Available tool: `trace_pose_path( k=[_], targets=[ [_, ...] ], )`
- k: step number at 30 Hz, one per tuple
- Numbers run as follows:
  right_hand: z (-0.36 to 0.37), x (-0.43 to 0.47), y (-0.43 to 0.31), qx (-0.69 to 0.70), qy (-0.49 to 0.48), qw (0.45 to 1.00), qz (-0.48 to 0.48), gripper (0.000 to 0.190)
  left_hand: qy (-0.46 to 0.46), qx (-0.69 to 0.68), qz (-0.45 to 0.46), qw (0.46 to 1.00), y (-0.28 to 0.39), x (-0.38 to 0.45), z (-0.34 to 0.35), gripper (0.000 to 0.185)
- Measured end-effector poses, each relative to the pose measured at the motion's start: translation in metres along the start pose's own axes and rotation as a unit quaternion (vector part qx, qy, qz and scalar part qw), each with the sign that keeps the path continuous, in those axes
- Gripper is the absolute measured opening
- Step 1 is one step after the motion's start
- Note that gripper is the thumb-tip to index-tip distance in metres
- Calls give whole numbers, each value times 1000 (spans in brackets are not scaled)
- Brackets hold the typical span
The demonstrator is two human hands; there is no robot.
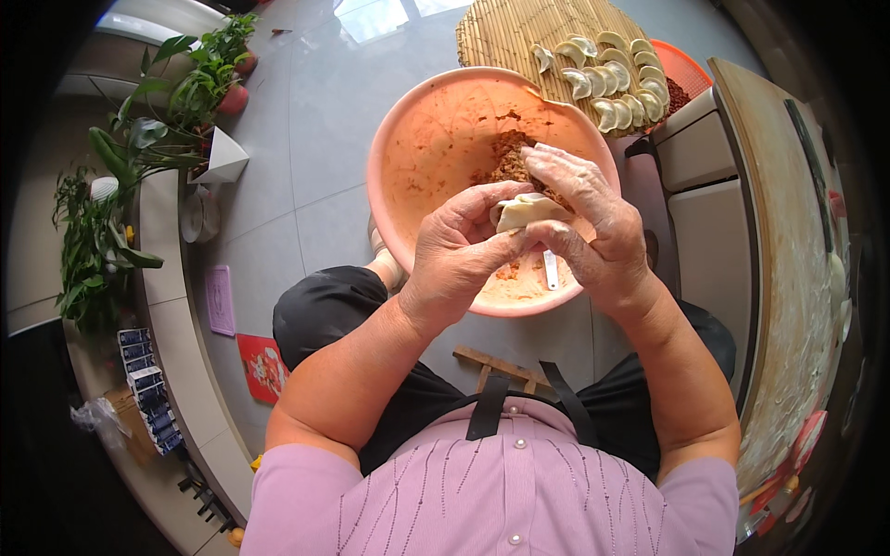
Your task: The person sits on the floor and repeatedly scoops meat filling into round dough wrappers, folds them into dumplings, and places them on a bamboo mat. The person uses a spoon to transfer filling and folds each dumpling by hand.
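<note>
Between my two hands is a folded dumpling (532, 212) of pale dough, held above a large pink plastic basin (417, 139). My left hand (462, 240) grips its left end, with fingers behind and the thumb along the front. My right hand (591, 222) pinches the near edge with its thumb, while its floury fingers are raised and spread behind the dough. Brown minced filling (511, 156) is heaped in the basin, partly hidden by my hands. The white handle (551, 270) of a utensil shows below them; its other end is hidden.
Several shaped dumplings (605, 80) lie on a round reed mat (494, 35) beyond the basin. An orange plastic basket (678, 66) holding dark red contents is partly under it. At right stands a floured wooden board (772, 278). Potted plants (215, 76) line the left.
</note>
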State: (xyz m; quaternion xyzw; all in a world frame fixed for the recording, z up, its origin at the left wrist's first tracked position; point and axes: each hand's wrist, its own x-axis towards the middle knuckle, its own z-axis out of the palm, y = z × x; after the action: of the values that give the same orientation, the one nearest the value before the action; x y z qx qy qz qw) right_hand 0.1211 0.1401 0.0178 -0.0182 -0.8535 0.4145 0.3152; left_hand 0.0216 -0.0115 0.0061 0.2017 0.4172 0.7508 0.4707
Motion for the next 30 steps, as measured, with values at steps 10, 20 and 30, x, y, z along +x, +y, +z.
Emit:
trace_pose_path(
  k=[10,20,30],
  targets=[
    [5,-8,4,17,-35,999,-26,23,-10,29,4,1000,1,-2,-1,44],
    [9,-15,2,484,-8,812,325,32,-1,78,29,997,2,9,-2,46],
    [22,-15,3,616,138,700,335,27,71,324,179,926,-12,23,-4,41]
  ],
)
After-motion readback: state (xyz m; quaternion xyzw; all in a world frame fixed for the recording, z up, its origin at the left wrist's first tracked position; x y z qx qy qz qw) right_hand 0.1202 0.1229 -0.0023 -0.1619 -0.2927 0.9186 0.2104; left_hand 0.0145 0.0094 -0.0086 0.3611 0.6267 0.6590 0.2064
